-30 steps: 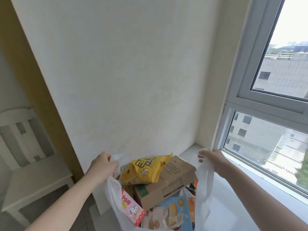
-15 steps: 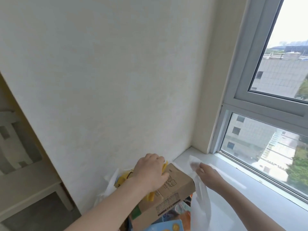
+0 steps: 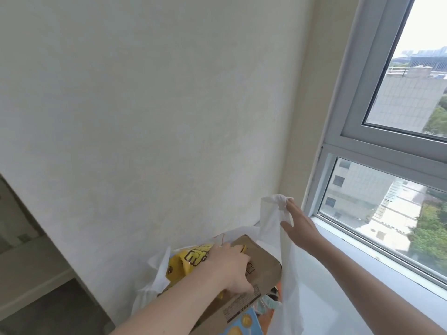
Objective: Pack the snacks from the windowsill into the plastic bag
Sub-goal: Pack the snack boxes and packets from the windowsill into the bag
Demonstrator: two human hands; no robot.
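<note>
A white plastic bag (image 3: 287,252) stands at the left end of the windowsill (image 3: 338,293), stuffed with snacks. On top lie a yellow snack packet (image 3: 183,262) and a brown cardboard box (image 3: 263,264); a blue packet (image 3: 244,322) shows at the bottom edge. My left hand (image 3: 229,269) presses down on the yellow packet and the box, fingers curled over them. My right hand (image 3: 300,226) holds the bag's right handle up, pinched at the fingertips with the other fingers spread.
A plain white wall (image 3: 157,117) rises right behind the bag. The window frame (image 3: 343,131) runs along the sill's right side. A pale chair (image 3: 26,267) stands low on the left, beyond the wall's edge.
My left hand let go of the bag's left handle and came down onto the yellow packet and box. My right hand lifted the right handle higher. The view swung to the right.
</note>
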